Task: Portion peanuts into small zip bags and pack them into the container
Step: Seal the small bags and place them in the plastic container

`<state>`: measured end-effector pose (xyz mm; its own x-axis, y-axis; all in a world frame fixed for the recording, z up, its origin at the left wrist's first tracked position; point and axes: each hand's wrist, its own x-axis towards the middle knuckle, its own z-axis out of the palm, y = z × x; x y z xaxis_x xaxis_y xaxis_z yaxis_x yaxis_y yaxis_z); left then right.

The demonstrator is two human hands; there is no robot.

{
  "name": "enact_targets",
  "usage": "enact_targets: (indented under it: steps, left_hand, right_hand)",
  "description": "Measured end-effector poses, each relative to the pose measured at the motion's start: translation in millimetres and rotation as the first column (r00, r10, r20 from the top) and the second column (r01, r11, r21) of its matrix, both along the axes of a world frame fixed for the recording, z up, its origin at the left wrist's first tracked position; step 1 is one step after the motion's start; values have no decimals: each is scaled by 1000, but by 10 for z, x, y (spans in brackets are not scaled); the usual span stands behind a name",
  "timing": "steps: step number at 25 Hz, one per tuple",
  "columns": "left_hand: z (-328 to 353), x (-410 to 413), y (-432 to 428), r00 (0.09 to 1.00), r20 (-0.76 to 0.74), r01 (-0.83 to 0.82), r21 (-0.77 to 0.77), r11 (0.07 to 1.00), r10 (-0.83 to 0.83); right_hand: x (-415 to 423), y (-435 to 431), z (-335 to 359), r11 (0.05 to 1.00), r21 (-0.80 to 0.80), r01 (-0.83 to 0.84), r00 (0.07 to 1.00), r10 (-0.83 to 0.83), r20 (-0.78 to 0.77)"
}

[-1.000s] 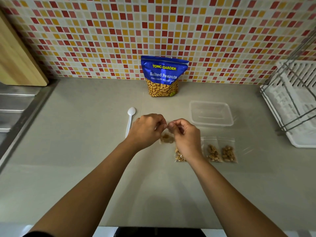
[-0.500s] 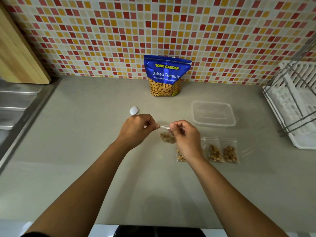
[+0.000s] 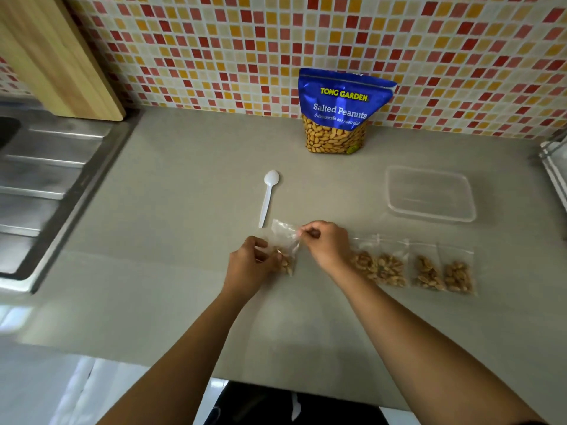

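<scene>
A small clear zip bag [image 3: 283, 240] with peanuts in its lower part is held between both hands over the grey counter. My left hand [image 3: 251, 265] grips its lower left side by the peanuts. My right hand [image 3: 325, 243] pinches its upper right edge. Several filled zip bags lie in a row to the right, the nearest [image 3: 380, 265] beside my right wrist, the farthest [image 3: 457, 271] at the row's end. A clear rectangular container [image 3: 429, 194] sits behind them. The blue Salted Peanuts pouch [image 3: 340, 111] stands against the tiled wall.
A white plastic spoon [image 3: 268, 194] lies just behind the held bag. A steel sink drainboard [image 3: 46, 179] runs along the left, with a wooden board [image 3: 58, 56] leaning on the wall. A white dish rack [image 3: 557, 167] edges in at the right.
The view has shifted, showing more filled bags at the right. My left hand dropped from the bag's top edge to grip its lower part; my right hand still pinches the top.
</scene>
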<state>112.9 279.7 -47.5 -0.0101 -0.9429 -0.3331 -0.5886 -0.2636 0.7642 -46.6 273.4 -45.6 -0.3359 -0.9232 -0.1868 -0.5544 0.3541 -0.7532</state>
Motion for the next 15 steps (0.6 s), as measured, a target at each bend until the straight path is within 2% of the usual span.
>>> enact_targets:
  steps: [2,4,6,7,8,11,13,15]
  left_hand:
    - [-56,-12,11,980,178,99,-51,994,-89]
    - [-28,-40,12,931,339,174,-85,981,-136]
    - [-10,-54,17,865,484,276,-244,930,-129]
    - [-8,-62,19,852,509,323,-327,888,-122]
    - [14,-94,12,867,488,320,-385,865,-104]
    - [90,-411,-104,916,355,312,-337,888,-187]
    - [58,-719,-218,898,299,410,-299,862,-323]
    - [7,-1004,-276,833,259,546,-235,804,-489]
  right_hand:
    - [35,-20,-14,998,39,-46,991,50,-123]
    - [57,-36,-23,995,59,-79,979,89,-184]
    - [34,-40,-4,989,71,-133,970,145,-194]
    - [0,-37,23,985,69,-157,968,167,-185]
    - [-61,-30,53,984,51,-170,969,176,-172]
    - [-448,48,145,988,-19,-154,957,144,-251]
    - [-789,162,141,991,5,-132,927,126,-354]
    - [-1061,293,97,989,59,-137,876,149,-458]
